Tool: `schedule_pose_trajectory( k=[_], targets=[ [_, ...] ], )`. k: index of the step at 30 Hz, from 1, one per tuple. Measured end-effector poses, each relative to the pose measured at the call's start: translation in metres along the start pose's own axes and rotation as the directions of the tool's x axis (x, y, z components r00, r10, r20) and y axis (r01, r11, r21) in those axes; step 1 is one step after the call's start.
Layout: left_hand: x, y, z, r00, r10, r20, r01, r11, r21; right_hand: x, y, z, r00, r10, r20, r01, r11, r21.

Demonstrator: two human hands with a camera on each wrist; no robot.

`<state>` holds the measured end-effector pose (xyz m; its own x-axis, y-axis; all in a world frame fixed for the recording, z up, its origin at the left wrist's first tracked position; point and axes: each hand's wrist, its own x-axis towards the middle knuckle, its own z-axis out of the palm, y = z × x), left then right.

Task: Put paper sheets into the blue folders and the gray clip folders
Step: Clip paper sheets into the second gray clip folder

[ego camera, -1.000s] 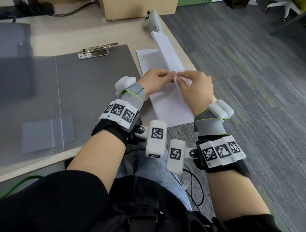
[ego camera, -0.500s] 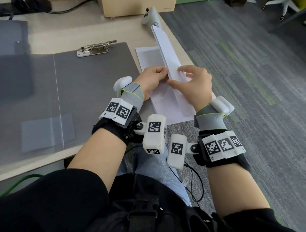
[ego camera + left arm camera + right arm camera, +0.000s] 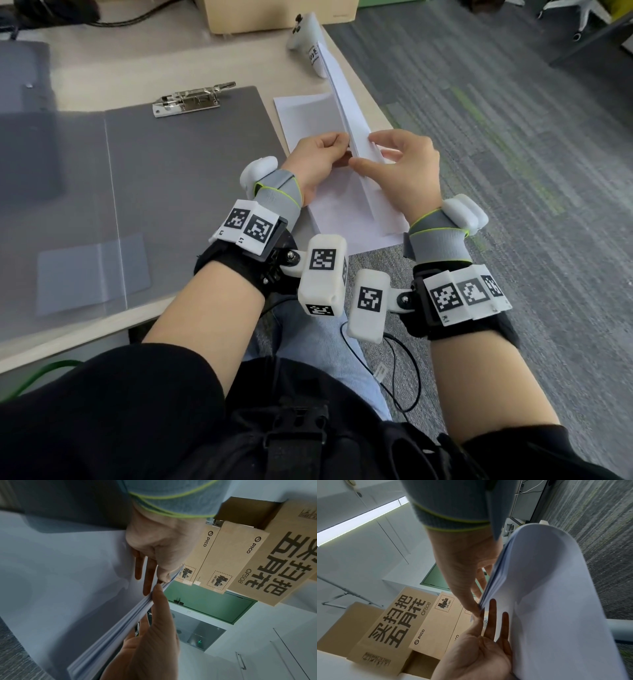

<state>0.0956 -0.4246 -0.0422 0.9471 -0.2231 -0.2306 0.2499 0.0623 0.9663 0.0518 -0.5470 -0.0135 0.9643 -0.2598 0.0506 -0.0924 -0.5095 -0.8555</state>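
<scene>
White paper sheets (image 3: 346,102) lie at the table's right edge, beside the open gray clip folder (image 3: 188,171) with its metal clip (image 3: 193,99) at the top. Several upper sheets stand raised on edge above a flat sheet (image 3: 305,120). My left hand (image 3: 344,150) pinches the raised sheets from the left, thumb in front and fingers behind. My right hand (image 3: 366,150) grips the same edge from the right. In the left wrist view the sheet edges (image 3: 120,622) fan out between both thumbs. In the right wrist view the paper (image 3: 547,588) bows over.
The folder's clear cover (image 3: 51,205) lies open to the left. A white controller (image 3: 305,31) and a cardboard box (image 3: 274,13) stand at the back of the table. Gray carpet (image 3: 513,171) lies right of the table edge.
The raised sheets have tipped up steeper. My right hand's fingers have spread and shifted along the sheets' edge, while my left hand stays pinched on it.
</scene>
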Motion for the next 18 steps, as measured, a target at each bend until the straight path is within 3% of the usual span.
schedule_pose_trajectory(
  k=[18],
  targets=[
    [0.0038,0.0013,0.0083,0.996,-0.019,-0.090,0.023,0.999,0.045,0.0006,0.0034,-0.0002,1.000,0.006,0.000,-0.006,1.000,0.010]
  ],
)
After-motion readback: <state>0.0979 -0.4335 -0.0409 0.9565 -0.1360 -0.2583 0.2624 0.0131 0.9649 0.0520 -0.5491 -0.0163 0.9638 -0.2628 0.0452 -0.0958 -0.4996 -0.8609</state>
